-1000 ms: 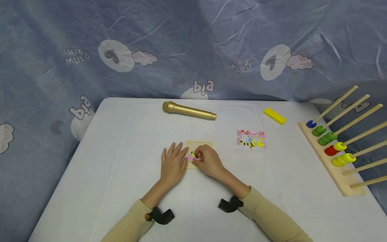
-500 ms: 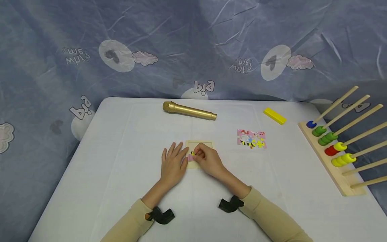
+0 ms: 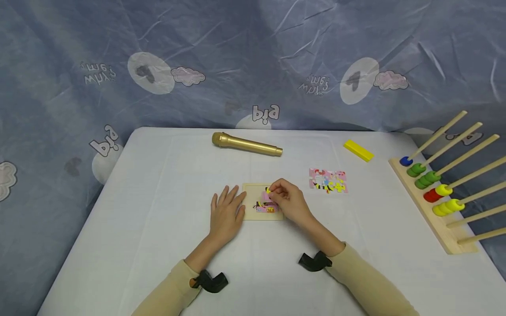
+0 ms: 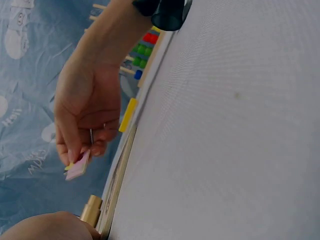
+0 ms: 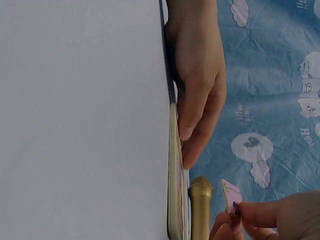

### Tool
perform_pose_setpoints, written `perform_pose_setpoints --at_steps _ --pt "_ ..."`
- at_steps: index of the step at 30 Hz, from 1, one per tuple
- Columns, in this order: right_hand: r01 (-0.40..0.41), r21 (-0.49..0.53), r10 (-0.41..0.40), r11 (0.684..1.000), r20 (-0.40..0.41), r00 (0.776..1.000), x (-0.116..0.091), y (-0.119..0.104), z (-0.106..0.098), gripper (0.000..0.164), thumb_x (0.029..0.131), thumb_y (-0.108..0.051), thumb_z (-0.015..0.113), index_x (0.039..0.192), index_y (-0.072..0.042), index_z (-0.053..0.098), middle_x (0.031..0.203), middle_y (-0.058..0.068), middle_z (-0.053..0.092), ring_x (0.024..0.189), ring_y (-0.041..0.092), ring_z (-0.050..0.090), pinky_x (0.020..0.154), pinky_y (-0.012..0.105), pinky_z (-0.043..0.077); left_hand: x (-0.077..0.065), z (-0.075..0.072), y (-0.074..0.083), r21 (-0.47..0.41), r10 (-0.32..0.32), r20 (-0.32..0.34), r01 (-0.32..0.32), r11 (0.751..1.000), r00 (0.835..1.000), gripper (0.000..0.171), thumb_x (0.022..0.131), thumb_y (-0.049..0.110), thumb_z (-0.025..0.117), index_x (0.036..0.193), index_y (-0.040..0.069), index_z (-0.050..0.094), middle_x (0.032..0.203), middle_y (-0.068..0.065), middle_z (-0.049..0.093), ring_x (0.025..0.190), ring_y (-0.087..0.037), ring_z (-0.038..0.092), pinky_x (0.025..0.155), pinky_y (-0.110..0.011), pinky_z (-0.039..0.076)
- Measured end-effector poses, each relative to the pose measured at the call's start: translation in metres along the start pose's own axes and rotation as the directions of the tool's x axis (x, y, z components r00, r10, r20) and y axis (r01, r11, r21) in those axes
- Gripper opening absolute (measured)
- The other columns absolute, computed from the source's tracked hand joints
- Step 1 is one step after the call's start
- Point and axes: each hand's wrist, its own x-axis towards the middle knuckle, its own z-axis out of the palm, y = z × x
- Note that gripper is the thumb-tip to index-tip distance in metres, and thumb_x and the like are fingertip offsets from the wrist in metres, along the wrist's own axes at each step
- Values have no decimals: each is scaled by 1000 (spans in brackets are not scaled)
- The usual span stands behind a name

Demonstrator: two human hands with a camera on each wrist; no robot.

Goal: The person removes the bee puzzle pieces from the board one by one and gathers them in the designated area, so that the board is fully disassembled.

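Observation:
My right hand [image 3: 291,202] pinches a pink and yellow puzzle piece [image 4: 78,167] between thumb and fingers. Both wrist views show that piece held up, apart from the board. Below it on the table lies a pale wooden puzzle tray [image 3: 250,216]. Several joined pink puzzle pieces [image 3: 261,209] lie in the tray's lower right part, partly hidden by the right hand and the held piece. My left hand [image 3: 227,218] lies with fingers spread at the tray's left edge, its thumb and index finger touching the rim.
A partly joined group of puzzle pieces [image 3: 328,181] lies right of the tray. Farther back are a gold microphone [image 3: 247,144] and a yellow block [image 3: 358,150]. A wooden bead abacus [image 3: 439,210] with upright rods stands at the table's right edge.
My right hand has moved from the tray's left part to the right, bringing the puzzle piece along. The joined pieces at lower right are now uncovered. My left hand stays in place.

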Motion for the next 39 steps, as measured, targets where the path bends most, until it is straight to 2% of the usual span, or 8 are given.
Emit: perform_pose_setpoints --at_steps 5,7,10,16,22,28,39 --pt "-50 -31 48 998 -58 997 -7 14 -34 9 92 -2 63 100 1 64 84 16 60 66 17 53 53 19 43 0 1 0 -4 6 -7 -6 1000 1000 37 94 18 61 130 12 63 147 -13 50 143 -39 35 113 -65 17" --pt "-56 -56 50 997 -101 994 -7 30 -47 10 92 -5 64 101 0 65 85 13 60 66 14 54 53 19 45 0 1 0 -7 8 -11 -8 1000 1000 36 94 18 61 130 12 63 147 -14 50 142 -39 35 113 -66 17" --pt "-70 -77 57 995 -155 986 -10 40 -67 13 92 -6 65 102 2 65 86 14 62 65 11 54 54 18 47 0 1 0 -9 8 -12 -8 1000 1000 36 94 18 61 130 11 64 146 -14 50 142 -40 35 113 -66 17" --pt "-121 -128 89 984 -234 968 -15 54 -92 17 92 -8 65 103 4 65 87 18 64 63 12 58 55 16 48 -1 1 0 -6 -2 -1 2 1000 1000 36 94 18 61 130 12 63 147 -13 50 143 -39 34 113 -65 17" --pt "-158 -217 95 963 -274 957 -18 65 -96 17 91 -11 68 102 2 66 86 17 67 62 6 58 56 15 48 -1 1 0 -15 2 -7 -2 1000 1000 36 94 18 61 130 12 64 147 -13 50 143 -39 34 113 -65 17" --pt "-129 -322 23 938 -312 950 -17 75 -93 13 87 -10 71 96 -1 69 83 14 69 63 3 54 57 13 45 0 1 0 -14 3 -2 -3 1000 1000 36 94 18 60 130 12 63 147 -13 49 143 -39 34 113 -66 16" --pt "-71 -401 -75 913 -336 939 -16 79 -89 11 84 -8 73 90 0 69 76 11 68 64 6 52 59 10 40 0 1 0 -12 -3 -2 3 1000 1000 36 94 18 61 130 12 64 147 -13 50 143 -38 34 113 -65 17"
